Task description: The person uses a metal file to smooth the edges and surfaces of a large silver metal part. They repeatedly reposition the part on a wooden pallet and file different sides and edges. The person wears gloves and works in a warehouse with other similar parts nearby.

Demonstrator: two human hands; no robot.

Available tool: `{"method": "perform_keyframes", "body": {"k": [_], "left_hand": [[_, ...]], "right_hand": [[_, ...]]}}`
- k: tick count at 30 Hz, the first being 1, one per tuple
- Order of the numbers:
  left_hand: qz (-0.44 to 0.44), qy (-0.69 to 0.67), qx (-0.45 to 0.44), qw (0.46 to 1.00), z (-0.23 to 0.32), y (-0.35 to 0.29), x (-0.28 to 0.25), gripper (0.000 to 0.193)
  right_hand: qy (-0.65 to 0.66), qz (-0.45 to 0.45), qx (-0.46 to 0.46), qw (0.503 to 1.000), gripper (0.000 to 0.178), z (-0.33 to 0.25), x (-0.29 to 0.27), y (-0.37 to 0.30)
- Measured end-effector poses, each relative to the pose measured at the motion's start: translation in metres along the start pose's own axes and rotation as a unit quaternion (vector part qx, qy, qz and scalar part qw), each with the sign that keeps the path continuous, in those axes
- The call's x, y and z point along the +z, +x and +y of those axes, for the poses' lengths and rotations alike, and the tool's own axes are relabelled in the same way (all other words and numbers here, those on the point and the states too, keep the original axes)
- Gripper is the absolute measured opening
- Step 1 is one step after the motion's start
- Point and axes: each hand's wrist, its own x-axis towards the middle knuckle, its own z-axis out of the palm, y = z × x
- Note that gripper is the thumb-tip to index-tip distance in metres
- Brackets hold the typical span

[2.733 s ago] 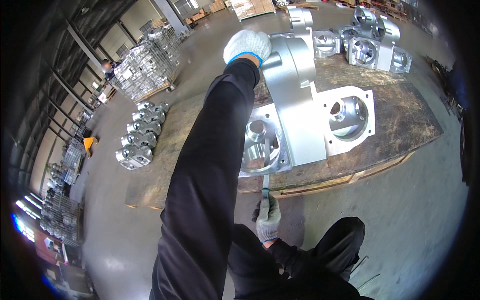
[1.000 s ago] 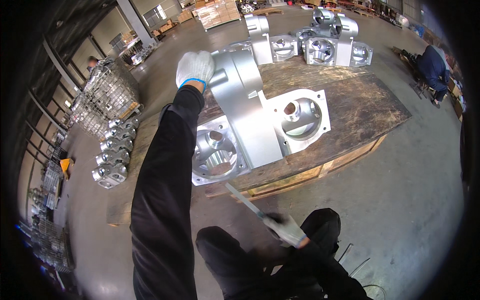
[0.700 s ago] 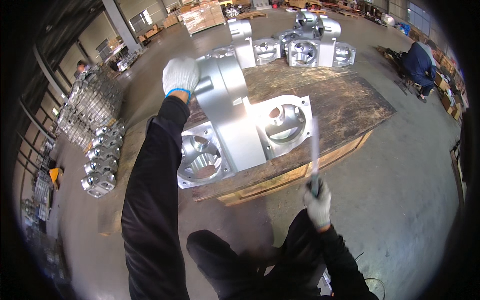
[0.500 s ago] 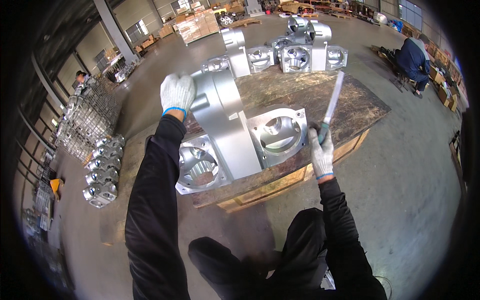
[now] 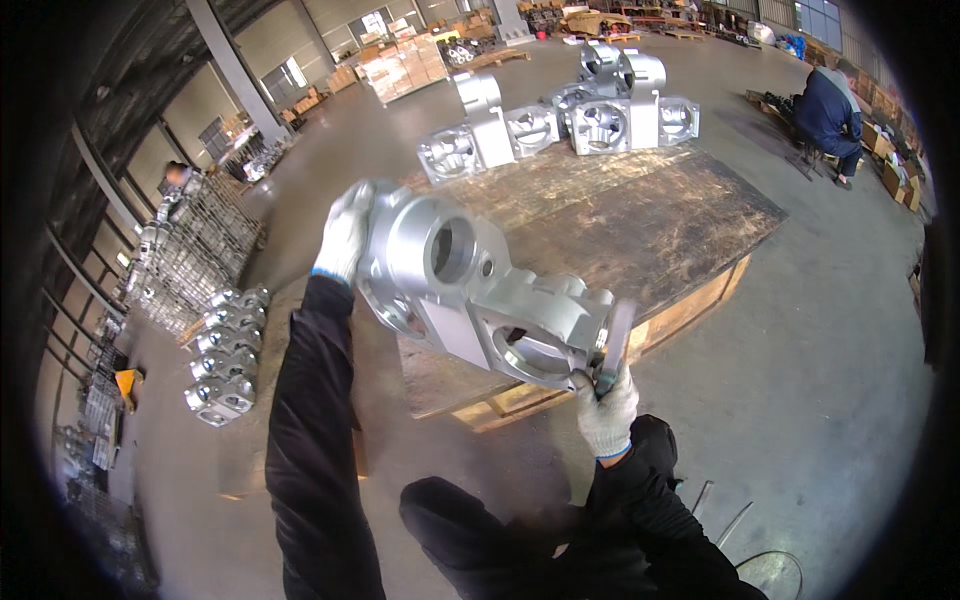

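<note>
Metal casting point(image 5: 455, 328), silver and hollow, is tilted above the near left part of the wooden table point(image 5: 660, 225); whether its underside touches the wood cannot be told. The left hand point(image 5: 346, 235), in a white knitted glove, grasps it beside the big ring point(image 5: 408, 240), toward the table's left side. The right hand point(image 5: 606, 415), also gloved, is closed around a flat bar tool point(image 5: 620, 335) with a green handle, its fingers at the casting's lower corner by the table's near edge. The casting should be heavy and stiff, not fragile; its smooth faces may slip under knitted gloves. Good holds are probably the thick ring and the rim of the flange point(image 5: 540, 322), 1 hand at each end. At the table's far edge stand at least 3 similar castings point(image 5: 490, 130); well apart, to its right, sits a person point(image 5: 830, 115).
</note>
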Motion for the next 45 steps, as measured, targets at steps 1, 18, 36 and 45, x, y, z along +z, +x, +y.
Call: {"method": "perform_keyframes", "body": {"k": [1, 18, 36, 45], "left_hand": [[-0.02, -0.074, -0.001, 0.997, -0.007, -0.015, -0.01, 0.04], [-0.014, -0.334, -0.114, 0.935, 0.019, -0.099, -0.034, 0.028], [-0.034, -0.115, 0.018, 0.993, 0.031, -0.071, -0.026, 0.021], [-0.02, 0.156, -0.036, 0.987, 0.037, -0.042, -0.025, 0.031]], "right_hand": [[-0.017, 0.013, -0.036, 0.999, 0.031, 0.0, 0.001, -0.008], [-0.092, -0.031, -0.104, 0.99, 0.039, 0.012, -0.012, -0.026], [-0.058, -0.019, -0.118, 0.991, 0.039, 0.02, -0.011, -0.027], [-0.056, -0.003, -0.09, 0.994, 0.039, 0.011, -0.009, -0.03]]}}
